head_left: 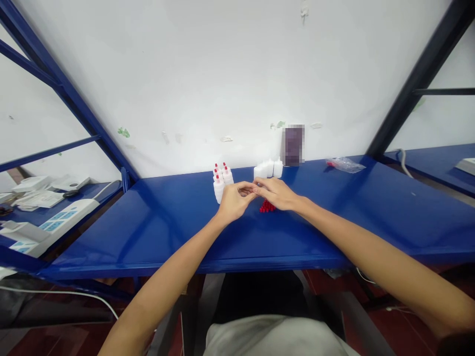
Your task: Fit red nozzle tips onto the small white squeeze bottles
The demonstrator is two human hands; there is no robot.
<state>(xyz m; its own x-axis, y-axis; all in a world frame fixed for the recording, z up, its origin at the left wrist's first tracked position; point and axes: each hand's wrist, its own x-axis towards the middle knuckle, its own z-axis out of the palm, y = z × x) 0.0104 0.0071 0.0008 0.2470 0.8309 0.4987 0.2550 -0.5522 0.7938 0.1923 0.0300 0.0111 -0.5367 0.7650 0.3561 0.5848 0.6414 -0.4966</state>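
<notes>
My left hand (233,200) and my right hand (278,194) meet fingertip to fingertip above the middle of the blue table (170,232). Both have their fingers curled and pinched together; whatever lies between them is hidden. Just left of my left hand stands a group of white squeeze bottles with red tips (218,187), upright and close together. Behind my right hand is a cluster of white bottles (277,169) on which no red tips show. A small pile of red caps (266,207) lies under my right hand, partly covered by it.
A pixelated dark purple rectangle (293,146) leans on the white wall behind the table. Farther right lies a clear plastic bag (347,165) with something red inside. On the left shelf are a white power strip (69,217) and papers. Blue metal posts (79,106) frame the table.
</notes>
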